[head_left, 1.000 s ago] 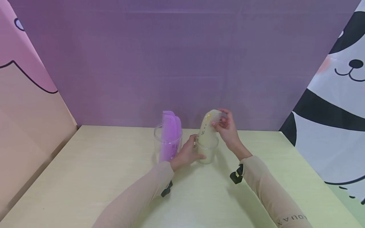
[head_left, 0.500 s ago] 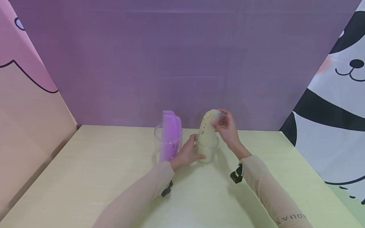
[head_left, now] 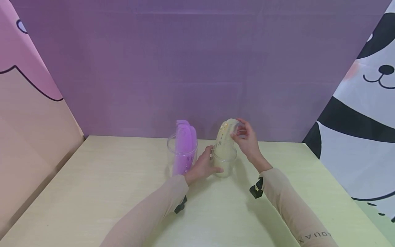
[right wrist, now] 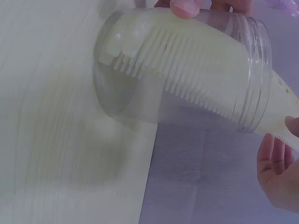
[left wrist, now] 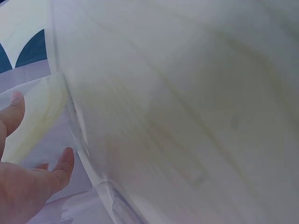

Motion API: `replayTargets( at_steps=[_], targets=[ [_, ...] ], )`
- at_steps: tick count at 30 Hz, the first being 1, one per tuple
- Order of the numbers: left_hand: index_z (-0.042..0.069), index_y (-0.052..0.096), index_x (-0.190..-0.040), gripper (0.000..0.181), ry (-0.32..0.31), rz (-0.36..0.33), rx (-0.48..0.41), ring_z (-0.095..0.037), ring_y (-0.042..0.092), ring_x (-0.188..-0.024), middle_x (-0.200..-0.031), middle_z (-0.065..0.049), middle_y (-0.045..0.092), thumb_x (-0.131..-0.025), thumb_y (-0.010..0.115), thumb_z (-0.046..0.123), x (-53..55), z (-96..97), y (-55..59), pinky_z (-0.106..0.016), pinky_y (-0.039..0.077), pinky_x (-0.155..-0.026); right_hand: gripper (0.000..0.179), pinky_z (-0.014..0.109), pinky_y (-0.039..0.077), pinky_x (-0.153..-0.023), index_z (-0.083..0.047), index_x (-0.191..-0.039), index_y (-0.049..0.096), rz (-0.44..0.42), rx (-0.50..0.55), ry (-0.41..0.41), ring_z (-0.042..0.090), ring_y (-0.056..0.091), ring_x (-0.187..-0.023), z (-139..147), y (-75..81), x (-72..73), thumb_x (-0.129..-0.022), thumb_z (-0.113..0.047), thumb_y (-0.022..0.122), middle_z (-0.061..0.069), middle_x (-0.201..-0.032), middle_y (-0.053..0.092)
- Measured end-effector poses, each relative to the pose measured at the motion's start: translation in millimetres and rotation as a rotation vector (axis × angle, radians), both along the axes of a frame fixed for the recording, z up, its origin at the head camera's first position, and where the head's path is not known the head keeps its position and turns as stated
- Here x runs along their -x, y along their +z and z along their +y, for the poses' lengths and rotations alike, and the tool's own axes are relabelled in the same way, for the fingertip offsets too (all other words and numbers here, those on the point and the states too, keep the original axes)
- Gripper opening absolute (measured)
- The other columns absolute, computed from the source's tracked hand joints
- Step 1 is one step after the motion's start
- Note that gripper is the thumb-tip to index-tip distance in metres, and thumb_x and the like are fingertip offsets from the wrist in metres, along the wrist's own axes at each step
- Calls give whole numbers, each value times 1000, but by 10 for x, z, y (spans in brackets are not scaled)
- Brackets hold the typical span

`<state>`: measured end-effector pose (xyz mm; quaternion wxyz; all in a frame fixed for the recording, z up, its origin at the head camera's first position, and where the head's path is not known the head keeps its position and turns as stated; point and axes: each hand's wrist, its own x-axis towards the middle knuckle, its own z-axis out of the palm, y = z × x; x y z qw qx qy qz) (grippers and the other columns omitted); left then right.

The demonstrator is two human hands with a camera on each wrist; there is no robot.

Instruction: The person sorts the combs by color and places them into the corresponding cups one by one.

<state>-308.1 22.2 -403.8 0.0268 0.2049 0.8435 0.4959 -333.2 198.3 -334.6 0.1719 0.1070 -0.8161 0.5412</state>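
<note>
Two pale yellow combs point(head_left: 227, 135) stand with their lower ends inside a clear plastic jar point(head_left: 227, 166) and their upper parts leaning out above the rim. At the toothed edge of the front comb, near its top, my right hand point(head_left: 247, 142) pinches it between thumb and fingers. My left hand point(head_left: 203, 166) grips the jar from its left side, thumb in front and fingers behind. In the right wrist view the overlapping comb ends point(right wrist: 187, 65) show through the jar wall. Part of my left hand point(left wrist: 32, 186) shows beside the jar in the left wrist view.
Just left, a second clear jar point(head_left: 170, 156) holds several purple combs point(head_left: 184, 144) upright, close to my left wrist. Both jars stand on a pale wood-grain table point(head_left: 108, 178), near its back edge. Behind it hangs a purple cloth point(head_left: 197, 68).
My right thumb and fingers have shifted slightly to the right along the front yellow comb's teeth. The rear yellow comb has turned a little in the jar. My left hand stays put.
</note>
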Motion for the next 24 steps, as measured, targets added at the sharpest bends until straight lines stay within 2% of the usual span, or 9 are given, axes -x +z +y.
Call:
replayTargets(
  at_steps=[5,14,24],
  targets=[
    [9,22,-141,89,4,-11,4,-27,43,-126,-141,-10,39,-71,78,19,3,3,2,-42,38,-105,63,14,48,-62,-13,-137,37,-24,11,-17,11,50,-86,1,-2,5,-81,3,62,6,-103,46],
    [9,22,-141,90,11,-12,17,-28,43,-126,-141,-11,39,-71,78,20,0,6,-1,-42,38,-105,66,14,49,-63,-14,-137,36,-26,43,-11,12,50,-86,5,-17,10,-79,5,63,3,-103,44],
    [6,22,-141,90,14,8,26,-28,41,-128,-141,-13,39,-71,78,18,-21,17,34,-42,37,-105,63,13,49,-63,-9,-137,33,-58,56,-4,10,49,-88,36,-21,25,-81,2,62,3,-106,44]
  ],
)
